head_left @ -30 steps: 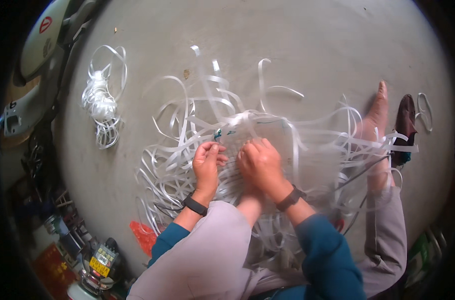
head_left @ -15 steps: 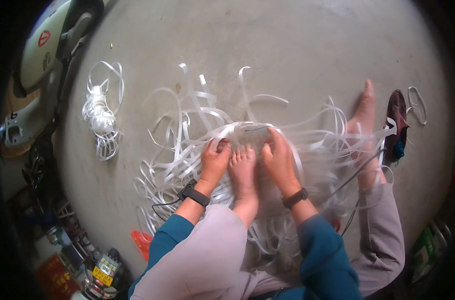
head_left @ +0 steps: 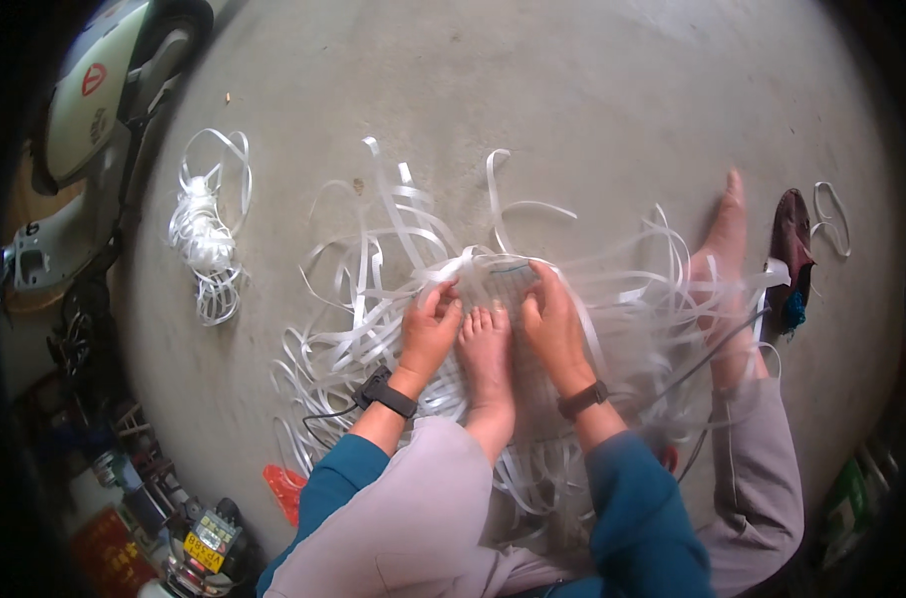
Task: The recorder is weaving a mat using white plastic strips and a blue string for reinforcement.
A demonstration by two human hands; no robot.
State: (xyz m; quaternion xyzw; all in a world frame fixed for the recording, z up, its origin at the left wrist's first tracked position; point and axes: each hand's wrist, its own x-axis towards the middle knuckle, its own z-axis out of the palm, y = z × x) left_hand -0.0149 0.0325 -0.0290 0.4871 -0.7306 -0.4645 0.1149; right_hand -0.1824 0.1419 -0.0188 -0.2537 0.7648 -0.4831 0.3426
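A woven piece of white plastic strapping (head_left: 547, 419) lies on the floor, partly hidden under my legs and bare left foot (head_left: 487, 349). Many long loose white straps (head_left: 358, 339) spread out from it on both sides. Just left of my toes, my left hand (head_left: 430, 329) is closed, thumb against fingers, on a white strap at the far edge of the weave. To the right of the toes, my right hand (head_left: 554, 329) pinches the same edge. A thin teal strand (head_left: 513, 268) runs along that edge beside my right fingertips. The straps at right are blurred.
A bundle of white strapping (head_left: 206, 234) lies at the left. My other bare foot (head_left: 727, 239) rests at right, beside a dark red shoe-shaped thing (head_left: 791, 239) with a blue patch. A red plastic piece (head_left: 283, 488) lies near my left elbow. A scooter (head_left: 89, 110) stands far left.
Both hands stay at the far edge of the weave, shifted slightly. The right-hand straps still sway. The whole view has moved a little.
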